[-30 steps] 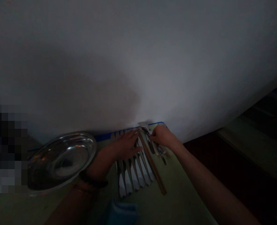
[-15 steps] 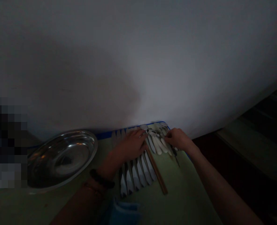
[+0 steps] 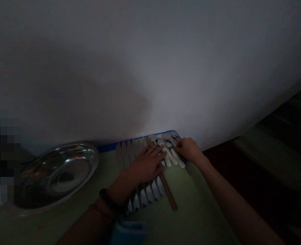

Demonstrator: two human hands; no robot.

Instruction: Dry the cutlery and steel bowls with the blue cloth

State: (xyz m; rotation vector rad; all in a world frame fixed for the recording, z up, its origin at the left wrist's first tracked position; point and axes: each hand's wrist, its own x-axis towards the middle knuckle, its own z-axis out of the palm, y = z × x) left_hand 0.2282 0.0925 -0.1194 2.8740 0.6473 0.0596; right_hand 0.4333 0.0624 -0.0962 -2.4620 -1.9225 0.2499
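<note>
My left hand lies with spread fingers across a pair of brown chopsticks and the nearby cutlery. To its left and beneath it, a row of metal table knives lies side by side. White-handled spoons lie in a fanned cluster between my two hands. At the right end of the cutlery, my right hand has its fingers pinched on a piece of cutlery, whose kind is hidden by the fingers and dim light.
A large oval steel basin stands on the left of the pale green tabletop. A blue edge runs along the grey wall behind. Something blue sits at the bottom edge. The table's right side drops to a dark floor.
My left hand has shifted right over the cutlery, uncovering the chopsticks' upper ends. A dark, thin piece below my right hand has shifted and shows less. The view has turned slightly right.
</note>
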